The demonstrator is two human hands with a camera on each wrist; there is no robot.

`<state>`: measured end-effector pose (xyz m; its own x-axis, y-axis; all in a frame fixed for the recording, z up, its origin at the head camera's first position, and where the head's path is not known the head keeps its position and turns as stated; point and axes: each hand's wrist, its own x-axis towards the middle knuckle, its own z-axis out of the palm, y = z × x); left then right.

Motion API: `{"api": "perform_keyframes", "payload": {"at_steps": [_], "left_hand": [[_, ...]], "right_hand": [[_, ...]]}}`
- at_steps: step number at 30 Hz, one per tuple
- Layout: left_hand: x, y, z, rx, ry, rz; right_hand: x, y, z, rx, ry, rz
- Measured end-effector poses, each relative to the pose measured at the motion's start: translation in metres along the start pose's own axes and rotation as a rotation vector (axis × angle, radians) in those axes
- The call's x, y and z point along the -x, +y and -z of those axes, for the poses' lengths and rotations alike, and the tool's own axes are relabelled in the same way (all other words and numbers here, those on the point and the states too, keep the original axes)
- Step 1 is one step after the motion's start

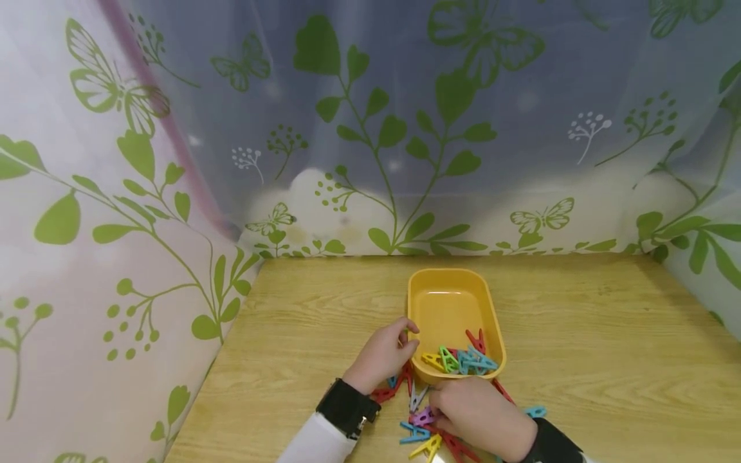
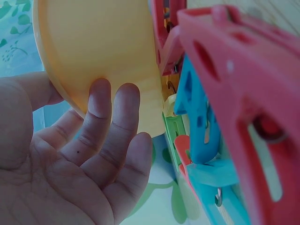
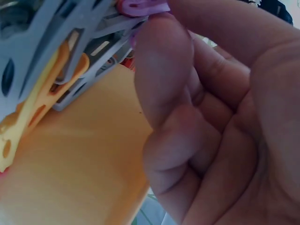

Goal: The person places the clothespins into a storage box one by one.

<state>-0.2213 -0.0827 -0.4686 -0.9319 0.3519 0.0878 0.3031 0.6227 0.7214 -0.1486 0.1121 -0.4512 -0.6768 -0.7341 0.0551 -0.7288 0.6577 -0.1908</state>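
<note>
A yellow plastic basin holds several plastic clothespins heaped at its near end. At the basin's left rim is my left hand, gripping the edge with thumb and forefinger while the other fingers lie along the outer wall. Just in front of the basin, my right hand pinches a purple clothespin between thumb and forefinger; its remaining fingers are curled in. Loose clothespins surround that hand, among them a grey one, a blue one and a yellow one.
The basin stands on a wood-grain table. Red clothespins lie by my left wrist, and a light blue one lies beside my right wrist. A leaf-and-butterfly patterned curtain borders the table at the back and sides.
</note>
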Motion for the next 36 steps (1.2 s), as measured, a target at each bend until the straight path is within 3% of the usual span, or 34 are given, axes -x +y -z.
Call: {"api": "perform_keyframes", "payload": {"at_steps": [10,17,22,27,32,36], "left_hand": [[0.0,-0.001,-0.001,0.003,0.005,-0.001],[0.001,-0.001,-0.001,0.007,0.005,-0.012],[0.001,-0.001,0.0,0.0,0.001,-0.015],[0.0,-0.002,-0.001,-0.004,-0.007,-0.001],[0.0,-0.001,-0.002,0.006,-0.005,0.011],[0.0,0.0,-0.002,0.005,-0.006,0.019]], "right_hand": [[0.0,0.002,-0.002,0.02,0.009,0.003],[0.003,-0.003,0.012,-0.064,0.004,0.048],[0.007,0.0,0.027,-0.099,0.139,0.08],[0.01,0.014,0.04,-0.009,0.323,0.043],[0.011,0.03,0.046,0.094,0.397,-0.062],[0.011,0.039,0.046,0.155,0.405,-0.136]]}}
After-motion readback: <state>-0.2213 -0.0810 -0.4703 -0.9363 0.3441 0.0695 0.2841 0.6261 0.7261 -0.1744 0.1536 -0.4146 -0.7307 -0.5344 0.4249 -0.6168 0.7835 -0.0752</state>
